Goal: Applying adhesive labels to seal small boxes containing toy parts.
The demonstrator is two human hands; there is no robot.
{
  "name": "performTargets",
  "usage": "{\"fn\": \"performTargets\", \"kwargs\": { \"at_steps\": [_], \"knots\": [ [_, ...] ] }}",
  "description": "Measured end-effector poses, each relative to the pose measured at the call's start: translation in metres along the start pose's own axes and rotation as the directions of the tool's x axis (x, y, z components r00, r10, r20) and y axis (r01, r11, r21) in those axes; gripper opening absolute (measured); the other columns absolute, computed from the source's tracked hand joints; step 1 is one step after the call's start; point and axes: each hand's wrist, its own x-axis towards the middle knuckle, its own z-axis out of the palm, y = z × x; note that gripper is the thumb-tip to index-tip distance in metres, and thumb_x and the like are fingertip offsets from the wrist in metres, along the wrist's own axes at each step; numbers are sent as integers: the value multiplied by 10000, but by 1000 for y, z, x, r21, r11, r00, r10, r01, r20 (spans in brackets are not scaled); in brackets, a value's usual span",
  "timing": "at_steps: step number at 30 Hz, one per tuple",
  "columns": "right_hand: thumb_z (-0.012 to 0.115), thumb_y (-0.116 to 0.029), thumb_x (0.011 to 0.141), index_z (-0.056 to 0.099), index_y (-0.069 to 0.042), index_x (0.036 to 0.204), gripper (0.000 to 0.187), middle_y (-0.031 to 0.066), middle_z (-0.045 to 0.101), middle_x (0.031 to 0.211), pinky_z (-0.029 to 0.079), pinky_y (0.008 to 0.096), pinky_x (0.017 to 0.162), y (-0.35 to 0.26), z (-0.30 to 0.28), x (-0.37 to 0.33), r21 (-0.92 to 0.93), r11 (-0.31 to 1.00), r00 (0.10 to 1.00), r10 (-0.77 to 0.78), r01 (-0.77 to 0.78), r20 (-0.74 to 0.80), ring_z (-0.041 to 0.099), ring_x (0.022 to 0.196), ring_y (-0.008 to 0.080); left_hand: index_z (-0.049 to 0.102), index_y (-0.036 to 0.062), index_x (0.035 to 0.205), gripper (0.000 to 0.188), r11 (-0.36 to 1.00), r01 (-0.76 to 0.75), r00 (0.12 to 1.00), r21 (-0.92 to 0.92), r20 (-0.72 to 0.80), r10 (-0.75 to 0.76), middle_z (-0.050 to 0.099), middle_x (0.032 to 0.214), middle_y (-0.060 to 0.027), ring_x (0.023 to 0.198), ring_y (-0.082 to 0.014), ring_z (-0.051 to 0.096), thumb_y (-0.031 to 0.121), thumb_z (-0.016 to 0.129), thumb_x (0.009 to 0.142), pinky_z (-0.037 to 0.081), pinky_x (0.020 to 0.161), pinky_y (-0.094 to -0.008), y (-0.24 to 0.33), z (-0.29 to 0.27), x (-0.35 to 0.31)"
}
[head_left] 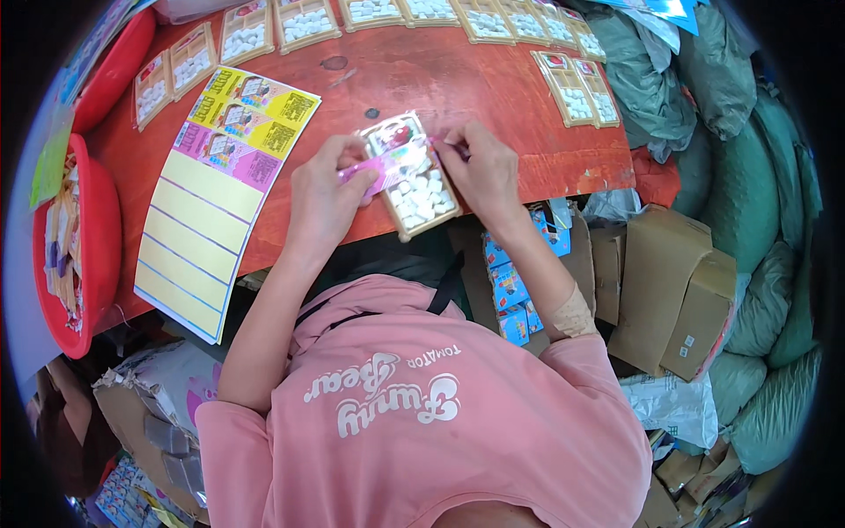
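Note:
A tan plastic tray (424,201) of small white cubes, with a red piece at its far end, lies tilted at the table's near edge. Across its upper part runs a pink sticker label (398,165). My left hand (324,189) is closed, pinching the label's left end between thumb and fingers. On the opposite side, my right hand (486,172) has its fingers bent together at the label's right end and the tray's edge; exactly what its fingertips grip is hidden. To the left lies a sheet of labels (198,220), pink and yellow at its top, with bare backing below.
Similar filled trays (304,22) line the table's far edge, and two more trays (576,92) stand at the right. A red basin (104,255) with wrapped pieces sits left. Cardboard boxes (664,286) and green sacks (748,176) crowd the right side beyond the red table (537,167).

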Motion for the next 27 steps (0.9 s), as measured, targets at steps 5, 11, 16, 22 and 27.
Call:
{"fn": "performTargets", "kwargs": {
  "at_steps": [5,11,16,22,27],
  "knots": [
    [676,-86,733,539,-42,774,150,109,607,703,472,343,503,-47,22,-18,114,990,989,-95,82,115,616,597,253,499,-17,915,149,977,129,979,-169,-135,-153,607,827,-81,700,-87,606,14,614,826,518,581,-212,-25,-37,-61],
    [688,-113,722,537,-81,781,166,76,604,686,453,355,484,-89,48,-30,170,973,968,-185,156,170,610,580,239,488,-27,877,74,862,60,911,-503,-326,-254,550,1024,-102,897,-125,596,-26,560,861,546,751,-233,-44,-56,-125],
    [709,-177,745,538,-93,766,192,61,597,640,434,347,469,-99,52,-31,138,971,956,-221,197,194,606,564,229,510,-29,903,70,797,109,845,-594,-367,-389,556,1006,-92,887,-132,605,-17,564,860,549,755,-235,-56,-53,-138],
    [710,-158,741,528,-74,773,204,66,611,656,447,336,485,-101,51,-31,140,969,945,-233,205,230,615,579,225,539,-17,970,92,604,181,862,-776,-171,-478,587,948,-81,855,-132,610,-5,524,880,541,776,-264,-67,-48,-132],
    [703,-137,737,519,-66,782,202,69,617,670,457,335,502,-99,51,-32,158,968,948,-225,193,225,619,592,230,529,-23,997,133,553,127,866,-824,-180,-467,586,966,-81,860,-133,608,33,549,878,532,794,-267,-57,-45,-131]
  ]
}}
